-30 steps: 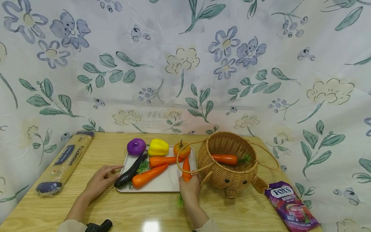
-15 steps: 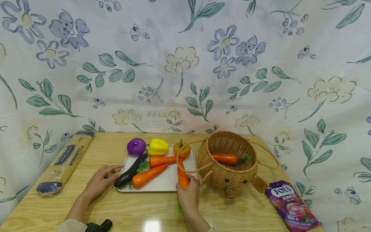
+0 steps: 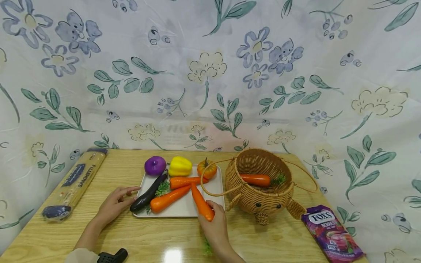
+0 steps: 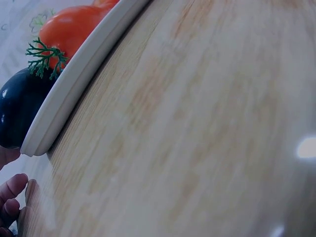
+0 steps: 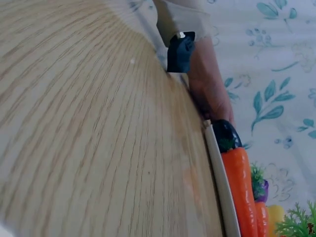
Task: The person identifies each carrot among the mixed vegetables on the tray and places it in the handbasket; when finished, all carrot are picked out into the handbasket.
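Observation:
My right hand (image 3: 215,226) grips the thick end of an orange carrot (image 3: 201,204), whose tip touches another carrot (image 3: 169,199) on the white tray (image 3: 141,214); its green top hangs below the hand. My left hand (image 3: 115,205) rests at the tray's left edge beside the eggplant (image 3: 148,195), fingers relaxed. In the left wrist view, fingertips (image 4: 14,186) show near the tray rim (image 4: 74,84) and the eggplant (image 4: 22,106). The right wrist view shows the left hand (image 5: 210,94) at the tray's far end (image 5: 222,182), and green leaves (image 5: 298,222) at lower right.
A purple vegetable (image 3: 155,166), yellow pepper (image 3: 179,167), small pumpkin (image 3: 207,169) and one more carrot (image 3: 187,182) lie on the tray. Right of it stands a wicker basket (image 3: 260,199) holding a carrot (image 3: 256,179). Spaghetti (image 3: 77,182) lies left, a purple bag (image 3: 332,233) right.
The right hand has moved slightly down with its carrot, whose tip has swung left from near the pumpkin to the carrot beside it. The left hand has stayed in place.

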Tool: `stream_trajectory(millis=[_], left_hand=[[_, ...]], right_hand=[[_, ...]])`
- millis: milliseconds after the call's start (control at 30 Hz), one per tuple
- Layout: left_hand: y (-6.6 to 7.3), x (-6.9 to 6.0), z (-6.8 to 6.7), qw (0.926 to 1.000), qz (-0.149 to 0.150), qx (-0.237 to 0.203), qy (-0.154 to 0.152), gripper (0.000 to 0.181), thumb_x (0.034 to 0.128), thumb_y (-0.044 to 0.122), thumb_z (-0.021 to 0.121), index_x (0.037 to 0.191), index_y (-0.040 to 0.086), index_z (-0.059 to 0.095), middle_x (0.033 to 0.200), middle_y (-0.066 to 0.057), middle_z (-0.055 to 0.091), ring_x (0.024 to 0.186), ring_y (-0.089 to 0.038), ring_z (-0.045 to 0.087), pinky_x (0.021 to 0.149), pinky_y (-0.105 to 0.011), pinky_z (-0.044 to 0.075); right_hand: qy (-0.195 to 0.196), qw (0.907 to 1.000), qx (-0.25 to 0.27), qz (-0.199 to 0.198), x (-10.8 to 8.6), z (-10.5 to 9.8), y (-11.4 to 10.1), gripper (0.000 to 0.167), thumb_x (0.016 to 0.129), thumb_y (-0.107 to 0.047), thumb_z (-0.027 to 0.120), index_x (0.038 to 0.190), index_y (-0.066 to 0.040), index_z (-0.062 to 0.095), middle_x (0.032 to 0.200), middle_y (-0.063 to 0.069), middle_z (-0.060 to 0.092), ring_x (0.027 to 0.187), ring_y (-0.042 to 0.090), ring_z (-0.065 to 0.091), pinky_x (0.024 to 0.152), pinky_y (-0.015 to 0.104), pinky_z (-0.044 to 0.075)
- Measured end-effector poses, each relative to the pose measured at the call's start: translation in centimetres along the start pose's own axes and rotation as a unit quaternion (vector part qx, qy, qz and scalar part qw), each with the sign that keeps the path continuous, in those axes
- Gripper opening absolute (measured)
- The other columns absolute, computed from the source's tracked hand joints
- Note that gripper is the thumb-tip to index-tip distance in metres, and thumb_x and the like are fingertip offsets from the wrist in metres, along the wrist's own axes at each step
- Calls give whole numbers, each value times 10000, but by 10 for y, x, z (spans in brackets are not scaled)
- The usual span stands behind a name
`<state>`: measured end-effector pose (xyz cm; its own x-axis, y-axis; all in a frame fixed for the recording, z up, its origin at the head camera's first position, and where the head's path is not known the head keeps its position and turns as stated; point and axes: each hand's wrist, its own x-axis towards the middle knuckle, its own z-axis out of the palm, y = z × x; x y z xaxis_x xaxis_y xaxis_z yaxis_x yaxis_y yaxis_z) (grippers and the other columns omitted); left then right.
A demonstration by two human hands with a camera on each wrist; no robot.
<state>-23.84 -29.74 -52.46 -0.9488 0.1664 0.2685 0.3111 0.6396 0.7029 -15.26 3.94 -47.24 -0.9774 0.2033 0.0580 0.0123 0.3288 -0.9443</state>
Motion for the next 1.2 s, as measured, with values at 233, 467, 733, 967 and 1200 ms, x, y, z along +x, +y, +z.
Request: stream_trajectory(millis=[233, 467, 733, 967, 1200], left_hand=[[0, 0, -1, 10000, 36, 11, 22, 331, 946, 212, 674, 1263, 117, 675, 990, -37, 552, 710, -66, 421, 634, -255, 341], [0, 0, 1, 10000, 15, 11, -12, 331, 951, 221, 666, 1266, 120, 673, 978, -33, 549, 720, -69, 423, 637, -259, 346], [0, 0, -1, 10000, 91, -21, 9, 329, 944, 191, 673, 1263, 110, 672, 973, -31, 546, 712, -69, 409, 631, -259, 338], [1, 1, -1, 10000, 61, 16, 8, 338, 937, 190, 684, 1265, 109, 672, 983, -34, 562, 720, -65, 390, 632, -259, 324], [1, 1, -2, 9999, 122, 8, 28, 336, 933, 178, 684, 1261, 101, 672, 973, -37, 559, 717, -66, 375, 624, -264, 314]], right_hand=[[-607, 9977, 186, -240, 0, -12, 1, 482, 757, -21, 721, 1235, -27, 658, 1131, 79, 605, 952, 165, 524, 791, 264, 426], [-1738, 9825, 253, -625, 4, -30, 0, 467, 786, -81, 719, 1250, -72, 669, 1163, 96, 607, 949, 158, 506, 772, 244, 425], [-2906, 9493, 386, -1138, 15, -52, -7, 456, 822, -72, 708, 1275, -69, 656, 1203, 146, 592, 964, 149, 522, 792, 244, 449], [-3444, 9282, 142, -1403, 28, -75, -23, 476, 823, -60, 676, 1295, -118, 649, 1298, 140, 580, 1000, 182, 538, 822, 273, 462], [-3773, 9141, -130, -1481, 40, -96, -37, 479, 850, -95, 688, 1317, -191, 638, 1288, 81, 577, 1030, 214, 535, 831, 310, 469]])
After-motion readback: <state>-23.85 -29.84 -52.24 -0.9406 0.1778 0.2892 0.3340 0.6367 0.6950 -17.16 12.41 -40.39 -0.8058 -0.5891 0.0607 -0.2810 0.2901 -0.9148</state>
